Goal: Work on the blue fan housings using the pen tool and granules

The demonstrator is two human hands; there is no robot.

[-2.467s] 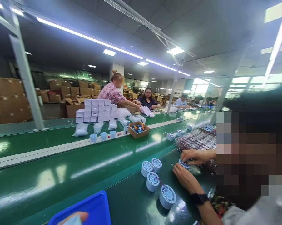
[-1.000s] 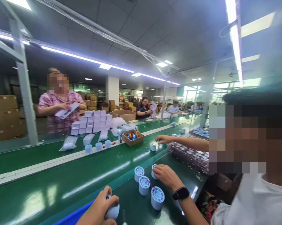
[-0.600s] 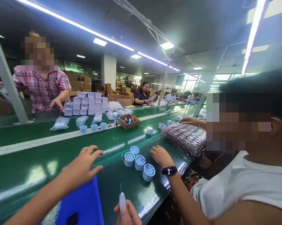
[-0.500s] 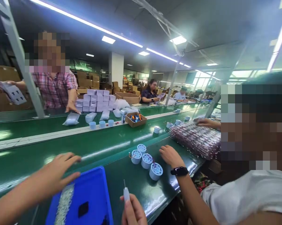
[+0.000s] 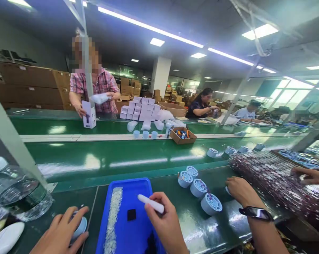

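My left hand [image 5: 62, 229], at the lower left, curls its fingers around a light blue round housing [image 5: 80, 227] on the dark green table; the fingers hide part of it. Between the thumb and fingers of my right hand [image 5: 166, 222] is a slim white-handled tool [image 5: 151, 204] with a thin metal tip. It points left over the blue tray [image 5: 135, 188]. Small whitish pieces [image 5: 113, 215] lie along the tray's left side, with a black square [image 5: 131, 214] near its middle. Several light blue slotted housings [image 5: 211, 204] with short wires stand right of the tray.
A co-worker's hand with a black watch [image 5: 242, 194] rests near a wrapped bundle of wired parts [image 5: 262, 176] on the right. A clear bottle [image 5: 21, 194] stands far left. Beyond the green belt [image 5: 74, 155], a person handles a box [image 5: 89, 118]. A cardboard box [image 5: 182, 139] holds small parts.
The view has swung left. My left hand has left the space above the tray and closed around a light blue housing. My right hand has brought the white-handled tool over the tray.
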